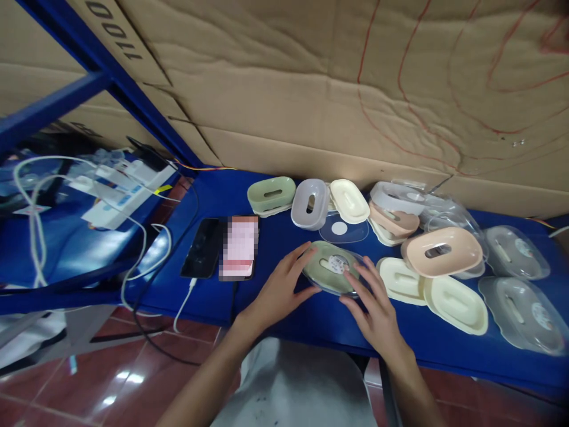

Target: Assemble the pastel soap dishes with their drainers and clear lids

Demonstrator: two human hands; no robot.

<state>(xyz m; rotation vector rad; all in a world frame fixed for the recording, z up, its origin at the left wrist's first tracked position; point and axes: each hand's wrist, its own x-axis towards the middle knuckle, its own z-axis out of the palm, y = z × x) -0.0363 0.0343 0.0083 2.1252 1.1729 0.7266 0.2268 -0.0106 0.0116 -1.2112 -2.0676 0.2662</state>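
Observation:
In front of me on the blue table lies a green oval soap dish (322, 276) under a clear lid with a round printed sticker (339, 264). My left hand (284, 281) grips its left end, thumb at the near side and fingers over the far edge. At the right end my right hand (373, 305) holds it, with fingertips on the lid near the sticker. Just right of that hand are two overlapping cream trays (456, 305) and a peach dish (462, 252) with a slot. Behind the held dish lies a flat clear lid (355, 228) with a white round label.
Along the back stand a green dish (262, 190), a lilac dish (306, 204) and a cream tray (349, 198). Clear-covered grey dishes (520, 314) lie far right. Two phones (200, 249), a charging cable (189, 293) and a power strip (127, 198) are at left. A cardboard wall (288, 89) rises behind.

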